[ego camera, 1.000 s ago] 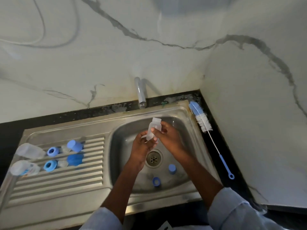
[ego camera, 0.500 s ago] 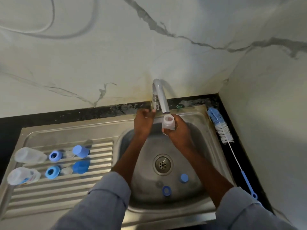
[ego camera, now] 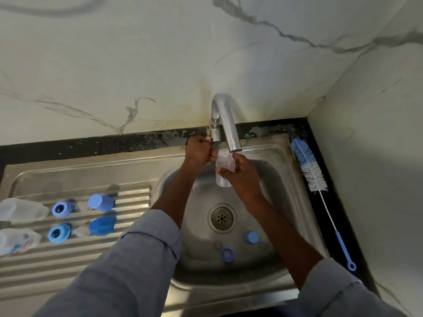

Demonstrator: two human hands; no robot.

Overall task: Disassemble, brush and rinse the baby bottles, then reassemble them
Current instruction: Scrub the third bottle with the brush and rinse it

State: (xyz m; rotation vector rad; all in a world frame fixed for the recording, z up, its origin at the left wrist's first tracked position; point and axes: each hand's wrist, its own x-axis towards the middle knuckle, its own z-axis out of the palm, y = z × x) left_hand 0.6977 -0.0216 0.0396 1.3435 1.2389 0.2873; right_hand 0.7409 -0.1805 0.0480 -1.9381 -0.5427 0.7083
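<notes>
Two bare hands work at the 12 o'clock edge of the steel sink basin (ego camera: 286,179). The right hand (ego camera: 243,177) has its fingers curled round a clear bottle body (ego camera: 223,165), held upright with its mouth just under the tap spout (ego camera: 234,143). The left hand (ego camera: 199,152) has its fingers closed on the tap lever at the base of the tap. Inside the basin, at 6 o'clock from the drain (ego camera: 221,217), lie a blue cap (ego camera: 252,237) and a blue ring (ego camera: 227,254), apart from each other. At 9 o'clock, the ribbed drainboard (ego camera: 68,266) carries two clear bottles (ego camera: 21,211), two blue rings (ego camera: 61,209) and two blue caps (ego camera: 101,203) in two rows. At 3 o'clock a bottle brush (ego camera: 309,168) lies on the dark bench (ego camera: 91,143).
</notes>
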